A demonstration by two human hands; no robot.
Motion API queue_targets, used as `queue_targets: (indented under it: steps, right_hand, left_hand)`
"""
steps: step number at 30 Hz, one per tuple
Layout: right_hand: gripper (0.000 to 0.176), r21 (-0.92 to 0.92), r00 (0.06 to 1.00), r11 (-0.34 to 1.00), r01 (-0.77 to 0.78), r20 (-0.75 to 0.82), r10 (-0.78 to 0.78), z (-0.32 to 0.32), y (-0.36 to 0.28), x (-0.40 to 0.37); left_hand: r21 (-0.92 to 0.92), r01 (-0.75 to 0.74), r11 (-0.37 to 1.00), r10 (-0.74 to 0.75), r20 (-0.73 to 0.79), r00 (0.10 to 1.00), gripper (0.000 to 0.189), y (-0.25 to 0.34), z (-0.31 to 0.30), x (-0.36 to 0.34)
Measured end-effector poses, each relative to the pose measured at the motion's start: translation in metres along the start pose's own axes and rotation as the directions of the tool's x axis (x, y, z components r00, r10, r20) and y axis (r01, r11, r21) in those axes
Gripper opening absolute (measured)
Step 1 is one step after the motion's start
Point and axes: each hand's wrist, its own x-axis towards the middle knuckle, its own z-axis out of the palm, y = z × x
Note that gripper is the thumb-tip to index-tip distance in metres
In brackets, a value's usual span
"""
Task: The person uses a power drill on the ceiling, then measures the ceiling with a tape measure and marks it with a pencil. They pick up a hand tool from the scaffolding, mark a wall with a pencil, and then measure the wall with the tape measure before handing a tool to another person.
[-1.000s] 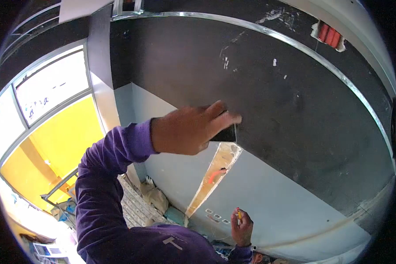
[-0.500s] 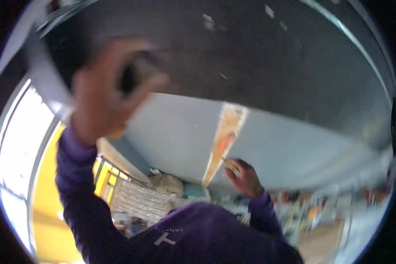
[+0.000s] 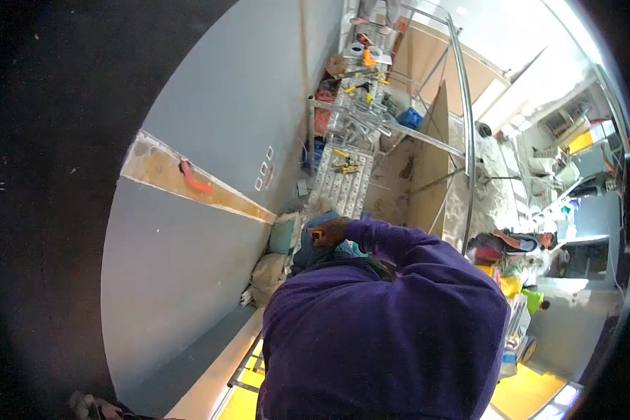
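My right hand [image 3: 331,232], at the end of a purple sleeve [image 3: 392,241], is low in front of my body by blue clothing [image 3: 304,252]. Its fingers are closed around a small orange-and-dark tool [image 3: 316,233], whose exact kind I cannot make out. My left hand is out of sight. On the grey wall [image 3: 189,266] runs a bare tan strip [image 3: 224,198] with ragged white edges. A bent red-orange tube [image 3: 194,178] sticks out of that strip. A large dark surface [image 3: 42,210] fills the left side.
Below me a perforated metal scaffold platform [image 3: 339,185] carries yellow-handled tools [image 3: 344,164] and other items. Metal rails [image 3: 467,126] and a board [image 3: 434,161] stand to its right. A person [image 3: 518,241] is farther off. Wall boxes [image 3: 264,168] are set near the strip.
The view has swung round, bringing the platform and room into sight. My left hand has left the view. My right hand has moved from the wall strip, where it held a pencil, down to my body.
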Motion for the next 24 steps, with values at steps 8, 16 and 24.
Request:
queue_targets:
  steps: [8,16,24]
  right_hand:
    - [0.052,-0.137,0.963,0.96,-0.245,0.084,0.258,-0.002,-0.009,0.011]
    - [0.023,-0.1,0.475,0.631,0.769,0.749,-0.461,-0.005,0.042,0.121]
    - [0.031,-0.309,0.374,0.581,0.753,0.928,0.009,-0.042,-0.089,0.139]
  left_hand:
    - [-0.12,0.579,0.807,-0.574,0.074,0.815,0.044,-0.113,-0.013,-0.022]
    - [0.343,0.335,0.877,-0.361,0.013,0.932,0.032,-0.052,-0.036,-0.007]
    - [0.008,0.523,0.852,-0.518,-0.129,0.846,0.015,-0.004,0.006,-0.014]
